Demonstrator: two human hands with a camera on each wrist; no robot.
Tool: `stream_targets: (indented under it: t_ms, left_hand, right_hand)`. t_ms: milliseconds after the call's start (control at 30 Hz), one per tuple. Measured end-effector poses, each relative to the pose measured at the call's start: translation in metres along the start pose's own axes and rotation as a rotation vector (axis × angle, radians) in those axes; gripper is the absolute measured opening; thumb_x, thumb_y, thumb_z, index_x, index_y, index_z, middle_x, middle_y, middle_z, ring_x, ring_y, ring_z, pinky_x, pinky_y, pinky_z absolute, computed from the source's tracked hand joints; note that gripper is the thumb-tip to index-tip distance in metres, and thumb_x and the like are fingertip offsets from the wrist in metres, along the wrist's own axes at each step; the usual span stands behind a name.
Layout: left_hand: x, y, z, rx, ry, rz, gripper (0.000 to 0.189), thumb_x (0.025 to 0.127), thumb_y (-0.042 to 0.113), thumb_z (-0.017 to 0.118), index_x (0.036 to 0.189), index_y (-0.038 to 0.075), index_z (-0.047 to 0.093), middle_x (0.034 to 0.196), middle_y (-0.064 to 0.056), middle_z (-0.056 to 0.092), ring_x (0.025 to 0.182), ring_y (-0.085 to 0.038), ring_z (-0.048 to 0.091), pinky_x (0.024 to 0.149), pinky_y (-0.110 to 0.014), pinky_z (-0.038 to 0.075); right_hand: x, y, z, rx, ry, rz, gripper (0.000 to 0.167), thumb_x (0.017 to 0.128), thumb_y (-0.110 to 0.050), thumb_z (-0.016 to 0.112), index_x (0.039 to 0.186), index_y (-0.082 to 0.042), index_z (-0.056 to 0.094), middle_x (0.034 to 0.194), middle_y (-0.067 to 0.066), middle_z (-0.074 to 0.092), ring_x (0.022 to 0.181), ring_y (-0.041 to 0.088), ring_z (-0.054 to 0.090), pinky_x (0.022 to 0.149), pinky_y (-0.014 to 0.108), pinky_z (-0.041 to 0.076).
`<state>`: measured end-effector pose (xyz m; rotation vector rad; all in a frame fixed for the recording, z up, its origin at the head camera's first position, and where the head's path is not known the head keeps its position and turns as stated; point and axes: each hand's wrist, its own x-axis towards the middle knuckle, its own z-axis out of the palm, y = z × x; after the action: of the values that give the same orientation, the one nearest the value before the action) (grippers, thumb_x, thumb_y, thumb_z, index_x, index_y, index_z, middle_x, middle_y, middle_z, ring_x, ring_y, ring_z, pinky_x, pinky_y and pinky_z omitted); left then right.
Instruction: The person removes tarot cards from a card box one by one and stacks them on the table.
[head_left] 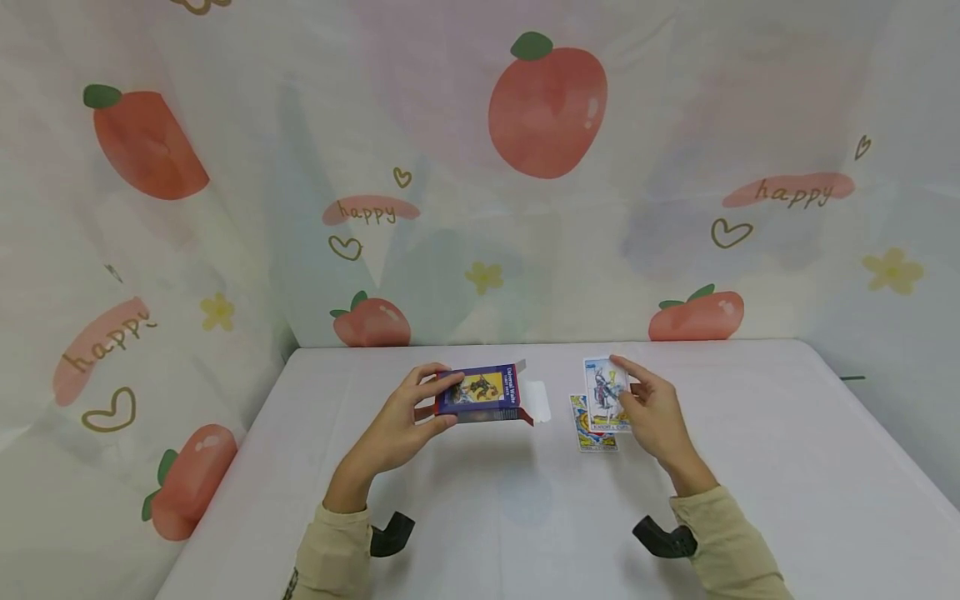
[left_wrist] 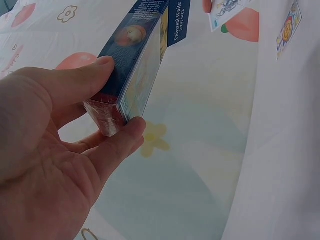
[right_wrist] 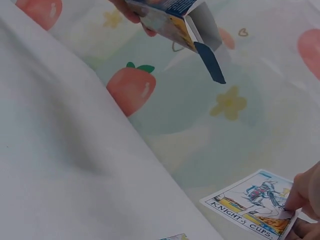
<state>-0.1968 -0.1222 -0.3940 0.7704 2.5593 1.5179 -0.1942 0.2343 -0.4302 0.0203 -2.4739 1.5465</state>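
Note:
My left hand [head_left: 396, 427] grips a blue tarot card box [head_left: 480, 392] by its closed end, above the table. In the left wrist view the thumb lies on one broad face of the box [left_wrist: 131, 47], with fingers against other sides. The flaps stand out at the end facing right; the right wrist view shows this open end. My right hand [head_left: 662, 421] pinches a tarot card [head_left: 602, 387] by its right side; the right wrist view shows "Knight of Cups" printed on it. Below and partly behind it is another colourful card [head_left: 596, 444], apparently lying on the table.
The table has a white cover [head_left: 495, 517]. Behind it and at the left hangs a pale cloth [head_left: 442, 258] printed with red fruit, flowers and "happy". A black device [head_left: 392, 535] is at the left wrist and a black device [head_left: 666, 538] at the right.

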Motion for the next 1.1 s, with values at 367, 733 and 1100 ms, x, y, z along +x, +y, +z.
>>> stream_targets:
  t_ms: [367, 733, 1100]
  left_hand:
    - [-0.001, 0.001, -0.001, 0.007, 0.002, 0.001, 0.056, 0.093, 0.007, 0.071, 0.147, 0.012, 0.055, 0.154, -0.015, 0.037, 0.139, -0.041, 0.044, 0.106, -0.057, 0.051]
    - [0.0, 0.002, 0.0, 0.0, -0.004, -0.002, 0.055, 0.094, 0.006, 0.07, 0.147, 0.011, 0.054, 0.154, -0.015, 0.037, 0.14, -0.041, 0.044, 0.106, -0.059, 0.05]
    - [0.0, 0.003, 0.0, 0.001, 0.007, -0.036, 0.055, 0.093, 0.005, 0.071, 0.146, 0.013, 0.056, 0.154, -0.011, 0.037, 0.142, -0.037, 0.043, 0.108, -0.057, 0.049]
  right_hand:
    - [0.003, 0.02, 0.006, 0.012, -0.086, 0.048, 0.057, 0.095, 0.011, 0.045, 0.152, 0.0, 0.043, 0.145, 0.033, 0.049, 0.106, 0.03, 0.062, 0.062, 0.019, 0.053]
    - [0.006, 0.037, 0.012, 0.021, -0.117, 0.049, 0.055, 0.091, 0.013, 0.044, 0.146, 0.005, 0.048, 0.141, 0.033, 0.051, 0.081, 0.012, 0.058, 0.057, 0.019, 0.049]
    - [0.006, 0.046, 0.02, -0.089, -0.094, 0.035, 0.055, 0.086, 0.017, 0.046, 0.14, 0.006, 0.054, 0.127, 0.036, 0.058, 0.085, 0.022, 0.064, 0.057, 0.017, 0.051]
